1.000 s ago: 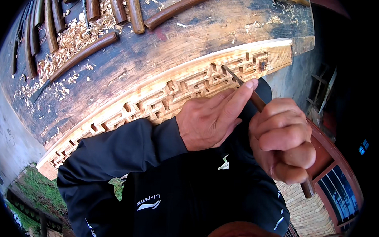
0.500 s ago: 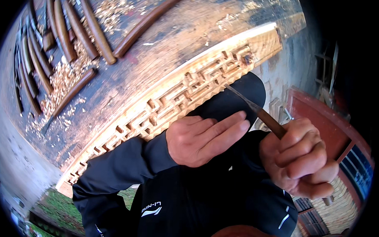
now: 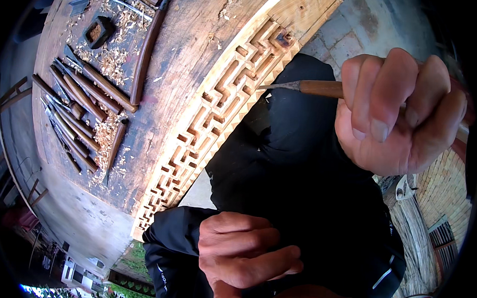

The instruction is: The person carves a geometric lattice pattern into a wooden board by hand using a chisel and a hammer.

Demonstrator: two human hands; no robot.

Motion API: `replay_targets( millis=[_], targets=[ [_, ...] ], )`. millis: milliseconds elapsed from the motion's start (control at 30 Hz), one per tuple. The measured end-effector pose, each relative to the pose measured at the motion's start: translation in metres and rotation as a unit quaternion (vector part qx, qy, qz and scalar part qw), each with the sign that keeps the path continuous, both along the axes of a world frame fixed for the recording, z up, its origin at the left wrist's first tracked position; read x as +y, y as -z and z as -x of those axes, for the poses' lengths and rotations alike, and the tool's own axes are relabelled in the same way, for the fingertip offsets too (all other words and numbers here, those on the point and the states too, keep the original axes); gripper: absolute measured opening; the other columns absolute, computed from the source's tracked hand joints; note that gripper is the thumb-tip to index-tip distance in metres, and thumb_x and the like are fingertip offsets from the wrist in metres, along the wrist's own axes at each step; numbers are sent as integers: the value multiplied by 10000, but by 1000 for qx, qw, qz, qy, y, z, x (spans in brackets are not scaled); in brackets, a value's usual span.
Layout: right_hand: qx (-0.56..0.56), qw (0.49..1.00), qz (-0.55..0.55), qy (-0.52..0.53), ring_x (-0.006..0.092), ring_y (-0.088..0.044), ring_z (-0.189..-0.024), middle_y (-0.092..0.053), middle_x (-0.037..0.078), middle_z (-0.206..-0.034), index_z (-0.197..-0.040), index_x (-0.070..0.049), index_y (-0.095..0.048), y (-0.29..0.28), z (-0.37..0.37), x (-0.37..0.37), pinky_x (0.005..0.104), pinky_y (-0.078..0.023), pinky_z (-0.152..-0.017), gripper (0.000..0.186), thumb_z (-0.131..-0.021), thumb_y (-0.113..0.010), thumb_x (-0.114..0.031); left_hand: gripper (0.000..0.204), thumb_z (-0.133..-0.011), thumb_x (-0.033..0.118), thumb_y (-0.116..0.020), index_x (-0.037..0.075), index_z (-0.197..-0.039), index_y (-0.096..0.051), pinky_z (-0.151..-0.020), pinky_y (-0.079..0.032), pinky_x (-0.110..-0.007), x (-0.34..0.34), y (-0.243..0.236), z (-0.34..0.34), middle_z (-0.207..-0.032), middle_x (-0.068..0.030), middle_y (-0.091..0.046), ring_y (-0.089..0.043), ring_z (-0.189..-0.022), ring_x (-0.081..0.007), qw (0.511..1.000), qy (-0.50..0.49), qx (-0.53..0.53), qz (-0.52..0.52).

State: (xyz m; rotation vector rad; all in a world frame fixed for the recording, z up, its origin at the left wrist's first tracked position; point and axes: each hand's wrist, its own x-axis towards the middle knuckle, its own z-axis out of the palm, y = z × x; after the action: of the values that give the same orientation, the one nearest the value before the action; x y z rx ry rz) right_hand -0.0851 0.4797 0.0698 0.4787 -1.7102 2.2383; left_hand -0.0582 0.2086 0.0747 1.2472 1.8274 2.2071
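My right hand (image 3: 400, 110) grips a chisel (image 3: 322, 88) by its wooden handle, blade pointing left, its tip at the right edge of a long carved board (image 3: 285, 9). The pale board has angular recessed fretwork, a notched edge and a dark knot near its upper end. My left hand (image 3: 245, 249) is lower down, curled in a loose fist over my dark clothing, away from the board; I cannot make out whether anything is inside it.
A worn wooden bench (image 3: 184, 37) holds several wood-handled chisels (image 3: 88, 91), a small dark square block (image 3: 98, 32) with a hollow, and scattered shavings (image 3: 113, 60). Paving, bricks (image 3: 447, 182) and some greenery lie around and beyond the bench.
My left hand has dropped away from the chisel and board and curled up. My right hand has risen with the chisel, now more horizontal. The view has rotated, making the board steeper.
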Motion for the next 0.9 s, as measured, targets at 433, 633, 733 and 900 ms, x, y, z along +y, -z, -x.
replay_targets(
  millis=[433, 633, 733, 900],
  targets=[
    [40, 991, -33, -123, 94, -534, -571, -656, 65, -872, -812, -163, -444, -2, 6, -6, 228, -394, -525, 598, -1119, -380, -672, 469, -883, 175, -903, 36, -1250, -646, -473, -493, -268, 3, 4, 9, -919, -111, -776, -644, -520, -185, 996, 6, 14, -91],
    [83, 986, -11, -145, 97, -552, -491, -651, 33, -749, -866, -170, -442, -3, 21, -36, 230, -401, -427, 570, -1042, -595, -689, 1045, -871, 225, -923, -134, -1638, -311, -668, -621, -334, 18, 80, 24, -1253, -281, -754, -777, -769, -293, 991, -31, 5, 133],
    [29, 994, -24, -100, 71, -501, -434, -612, 4, -658, -843, -198, -417, -13, 13, -40, 204, -333, -408, 543, -1058, -580, -668, 1049, -892, 264, -899, -124, -1652, -289, -781, -631, -331, 28, 98, 26, -1495, -256, -650, -800, -975, -290, 990, -22, -16, 138],
    [-30, 997, -34, -65, 60, -409, -388, -565, 0, -610, -764, -205, -373, -11, 11, -58, 205, -289, -389, 576, -1151, -335, -631, 1007, -904, 255, -872, -117, -1647, -303, -856, -626, -330, 18, 103, 22, -1576, -233, -590, -786, -1099, -300, 984, -20, 21, 176]
  ],
)
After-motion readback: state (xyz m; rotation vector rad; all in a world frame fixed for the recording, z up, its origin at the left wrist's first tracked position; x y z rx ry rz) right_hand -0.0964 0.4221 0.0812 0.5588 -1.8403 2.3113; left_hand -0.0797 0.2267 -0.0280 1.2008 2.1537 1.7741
